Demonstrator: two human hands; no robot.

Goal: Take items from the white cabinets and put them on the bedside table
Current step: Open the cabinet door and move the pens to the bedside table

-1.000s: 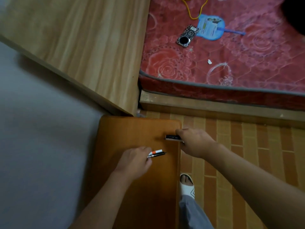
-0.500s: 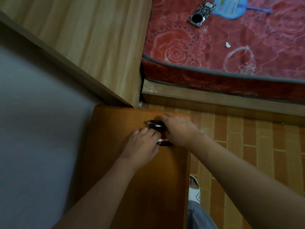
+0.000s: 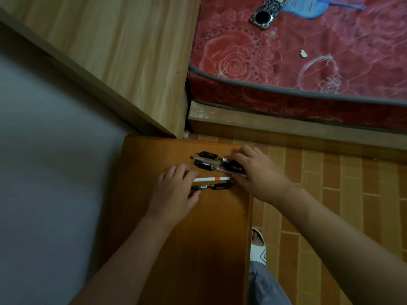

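Note:
The orange wooden bedside table (image 3: 167, 249) fills the lower middle of the head view. Near its far end lies a bunch of black and clear pens (image 3: 206, 160). My right hand (image 3: 257, 172) covers their right ends, fingers closed over them. Just nearer lie a white pen with an orange band (image 3: 214, 179) and a black pen (image 3: 217, 186), side by side on the tabletop. My left hand (image 3: 174, 191) holds their left ends between forefinger and thumb. The white cabinets are out of view.
A light wooden headboard panel (image 3: 123, 53) rises behind the table, with a grey wall (image 3: 44, 172) to the left. The red mattress (image 3: 308, 62) carries a leopard-print phone (image 3: 267, 13) and a blue fan (image 3: 308, 7). My foot in a white slipper (image 3: 258, 247) stands on the tiled floor at the right.
Both hands moved toward the table's far end and came together. The pens, held above the tabletop a second ago, now lie flat on it. The camera shifted closer.

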